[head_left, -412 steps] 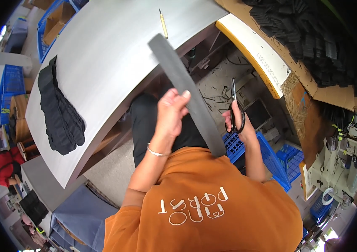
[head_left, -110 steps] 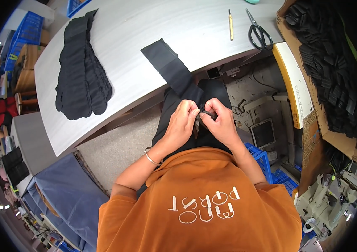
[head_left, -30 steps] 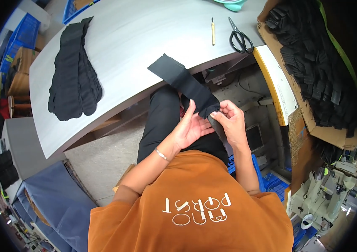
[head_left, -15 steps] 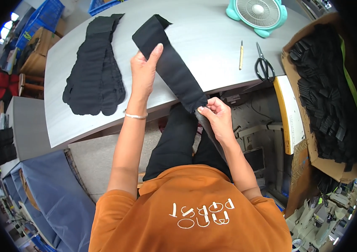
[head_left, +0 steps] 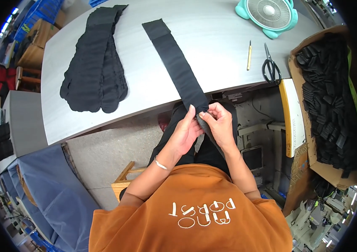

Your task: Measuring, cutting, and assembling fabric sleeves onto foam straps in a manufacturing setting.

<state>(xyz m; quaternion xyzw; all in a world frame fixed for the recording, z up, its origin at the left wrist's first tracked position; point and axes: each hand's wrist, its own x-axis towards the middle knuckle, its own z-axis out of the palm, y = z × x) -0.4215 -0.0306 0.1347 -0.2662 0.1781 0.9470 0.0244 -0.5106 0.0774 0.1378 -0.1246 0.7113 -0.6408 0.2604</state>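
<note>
A long black fabric strip (head_left: 174, 59) runs slantwise across the table's front edge, its far end folded over and lying flat. Its near end hangs past the edge above my lap, where both hands meet. My right hand (head_left: 219, 126) pinches that end between thumb and fingers, and a dark grey strip (head_left: 205, 126) trails down from the pinch. From the other side my left hand (head_left: 187, 134) holds the end, thumb along its left edge and fingers curled partly out of sight beneath. At the left of the table lies a fanned stack of black fabric pieces (head_left: 94, 67).
On the grey-white table (head_left: 144, 84) lie black-handled scissors (head_left: 271, 69) and a thin yellow-handled tool (head_left: 249, 56). A turquoise fan (head_left: 268, 14) stands behind them. At right, a cardboard box (head_left: 294, 69) holds many small black pieces. A wooden stool (head_left: 121, 185) shows beside my lap.
My left hand has let go of the strip's upper part and come down beside my right hand at the near end. The strip's raised far end now lies flat on the table.
</note>
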